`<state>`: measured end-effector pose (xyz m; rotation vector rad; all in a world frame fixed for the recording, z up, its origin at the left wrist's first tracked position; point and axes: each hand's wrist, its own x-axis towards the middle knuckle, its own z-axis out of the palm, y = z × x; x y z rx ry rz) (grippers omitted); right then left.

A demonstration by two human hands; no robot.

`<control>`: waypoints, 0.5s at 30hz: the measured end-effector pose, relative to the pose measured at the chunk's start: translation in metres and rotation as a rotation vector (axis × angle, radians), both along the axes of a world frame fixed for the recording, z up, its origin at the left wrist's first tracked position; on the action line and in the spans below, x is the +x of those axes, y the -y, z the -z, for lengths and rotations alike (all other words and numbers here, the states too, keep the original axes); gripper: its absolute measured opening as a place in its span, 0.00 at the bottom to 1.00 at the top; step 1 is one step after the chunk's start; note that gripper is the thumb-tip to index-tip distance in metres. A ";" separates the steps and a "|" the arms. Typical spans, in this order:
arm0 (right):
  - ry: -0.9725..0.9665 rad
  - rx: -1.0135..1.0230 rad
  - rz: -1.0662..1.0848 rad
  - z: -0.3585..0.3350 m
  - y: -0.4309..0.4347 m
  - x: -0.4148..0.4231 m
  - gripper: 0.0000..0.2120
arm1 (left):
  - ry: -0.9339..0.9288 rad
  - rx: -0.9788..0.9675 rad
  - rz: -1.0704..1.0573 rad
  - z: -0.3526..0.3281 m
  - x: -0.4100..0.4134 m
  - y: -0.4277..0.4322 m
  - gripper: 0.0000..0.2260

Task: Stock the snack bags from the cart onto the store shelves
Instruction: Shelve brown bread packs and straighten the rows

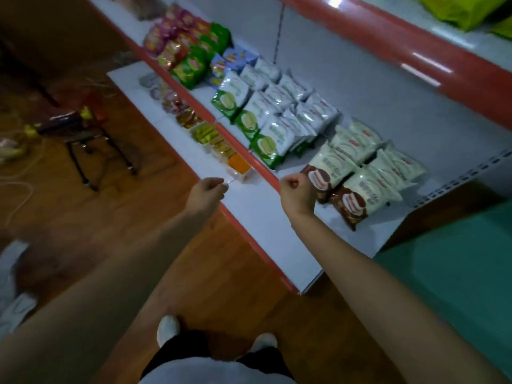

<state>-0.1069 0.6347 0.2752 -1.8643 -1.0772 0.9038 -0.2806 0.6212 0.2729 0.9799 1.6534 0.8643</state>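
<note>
Our right hand (297,194) is curled into a fist against the left edge of a brown bag (321,178); we cannot tell whether it grips the bag. That bag is white above and brown below, with a round sandwich biscuit pictured on it. It lies at the front of the shelf (385,217), first in a block of like bags. Their lettering is too blurred to read.

Our left hand (206,189) has its fingers curled together and seems to pinch a thin clear edge of a box (241,170) on the lower shelf (263,225).

Beyond the brown bags lie rows of green bags (266,146), white with green ends. Past them we see blue, green, red and pink packs (188,59). Both shelves are white with red front edges. More clear boxes with yellow contents line the lower shelf behind the first.
</note>
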 end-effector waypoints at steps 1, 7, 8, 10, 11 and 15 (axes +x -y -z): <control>-0.009 -0.008 -0.046 0.002 -0.002 -0.020 0.05 | -0.005 0.012 -0.047 -0.001 -0.021 0.004 0.15; -0.028 -0.106 -0.345 0.009 -0.009 -0.160 0.08 | 0.030 0.015 -0.262 0.000 -0.154 0.028 0.17; -0.033 -0.119 -0.375 0.008 -0.010 -0.188 0.09 | 0.039 0.008 -0.285 0.000 -0.180 0.030 0.18; -0.051 -0.139 -0.426 0.009 -0.013 -0.246 0.10 | 0.051 -0.004 -0.316 -0.002 -0.234 0.033 0.19; -0.041 -0.136 -0.462 0.010 -0.014 -0.275 0.10 | 0.053 -0.001 -0.331 -0.004 -0.260 0.033 0.19; -0.002 -0.123 -0.610 0.011 -0.017 -0.375 0.10 | 0.032 0.031 -0.396 -0.005 -0.360 0.030 0.18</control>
